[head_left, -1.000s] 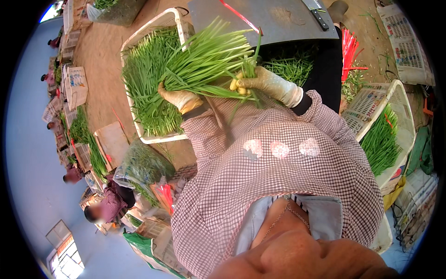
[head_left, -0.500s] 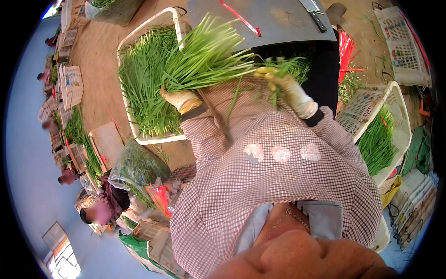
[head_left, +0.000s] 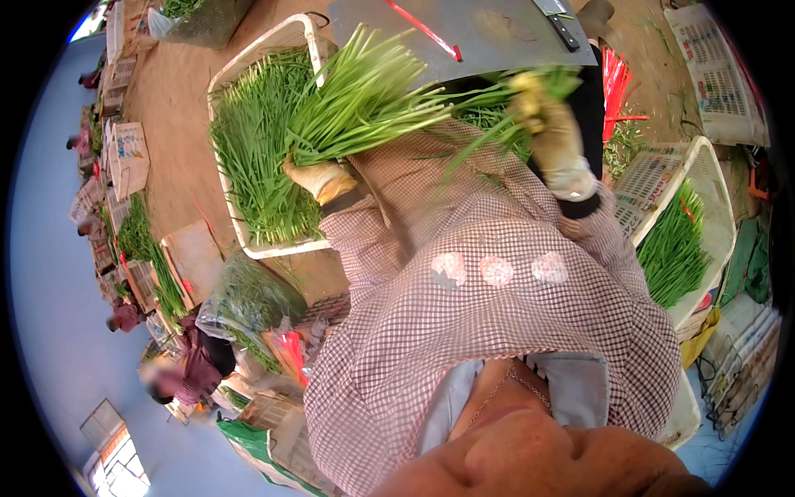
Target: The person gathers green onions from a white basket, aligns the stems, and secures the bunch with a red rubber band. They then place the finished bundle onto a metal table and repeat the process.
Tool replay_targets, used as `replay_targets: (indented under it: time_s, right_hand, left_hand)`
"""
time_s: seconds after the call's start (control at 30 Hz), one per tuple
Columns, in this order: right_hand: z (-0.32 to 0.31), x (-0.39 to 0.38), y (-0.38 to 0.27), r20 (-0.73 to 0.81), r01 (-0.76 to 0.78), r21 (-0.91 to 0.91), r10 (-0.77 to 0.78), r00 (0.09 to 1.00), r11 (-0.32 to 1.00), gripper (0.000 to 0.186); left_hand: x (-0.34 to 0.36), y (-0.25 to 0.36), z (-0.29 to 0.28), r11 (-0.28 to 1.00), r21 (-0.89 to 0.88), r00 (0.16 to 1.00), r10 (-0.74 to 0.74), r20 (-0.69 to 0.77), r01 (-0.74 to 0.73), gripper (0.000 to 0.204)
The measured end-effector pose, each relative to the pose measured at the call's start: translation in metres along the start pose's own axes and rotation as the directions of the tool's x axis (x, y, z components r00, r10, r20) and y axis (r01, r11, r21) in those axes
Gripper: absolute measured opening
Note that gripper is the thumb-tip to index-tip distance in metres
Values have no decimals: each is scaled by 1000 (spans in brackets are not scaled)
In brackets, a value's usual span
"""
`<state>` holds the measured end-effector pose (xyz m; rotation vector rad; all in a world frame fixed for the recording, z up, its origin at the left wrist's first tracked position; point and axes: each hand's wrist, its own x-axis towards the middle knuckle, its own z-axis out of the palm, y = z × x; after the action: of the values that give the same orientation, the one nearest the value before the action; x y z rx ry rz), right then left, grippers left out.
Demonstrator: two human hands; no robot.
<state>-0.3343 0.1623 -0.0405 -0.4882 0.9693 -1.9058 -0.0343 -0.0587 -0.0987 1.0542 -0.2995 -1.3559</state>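
left hand (head_left: pixel 321 178): gloved, wrapped round the lower side of the bunch of green stalks (head_left: pixel 364 108), as in the 2 earlier views.
bunch: held in front of the lap, pale stalk ends to the right, blades to the left, overlapping the near crate's right side.
right hand (head_left: pixel 548 124): gloved, blurred; 1 second ago at the stalk ends, now apart from them, shifted right over the loose greens (head_left: pixel 489 118); blades trail about its fingers, but whether it grips them cannot be told.
near crate (head_left: pixel 286 248): pale plastic, left of the lap, filled with greens; its right wall is partly hidden by the bunch.
counter (head_left: pixel 497 29): grey, beyond the hands, bearing 1 red strip (head_left: pixel 426 31) and 1 black-handled knife (head_left: pixel 566 33); its near edge overhangs the loose greens.
right side: red strips (head_left: pixel 614 91) in a bundle; a second crate (head_left: pixel 720 195) with greens.
left side: clear bag (head_left: pixel 248 290) of greens; a co-worker (head_left: pixel 195 364) behind it.
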Motion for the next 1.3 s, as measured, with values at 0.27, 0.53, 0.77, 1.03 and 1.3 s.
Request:
replay_targets:
  time_s: [0.27, 0.53, 0.77, 1.03, 1.3]
  right_hand:
    - [-87, -16, 40, 252, 251, -968, 37, 967, 21, 27]
    - [51, 18, 26, 338, 357, -899, -114, 934, 254, 32]
    - [105, 58, 100, 272, 197, -802, 50, 961, 564, 35]
    - [63, 57, 11, 261, -134, 241, 69, 963, 961, 17]
    - [-38, 49, -2, 435, -12, -680, 417, 799, 733, 34]
  left_hand:
    - [-4, -6, 10, 995, -70, 998, -69, 7, 69, 44]
    - [-9, 0, 13, 996, -86, 999, -40, -20, 38, 43]
    - [-25, 3, 35, 992, -127, 1000, 15, 17, -13, 42]
    - [2, -3, -2, 998, -29, 997, 49, 59, -48, 42]
    - [1, 2, 0, 999, 41, 1000, 2, 27, -4, 43]
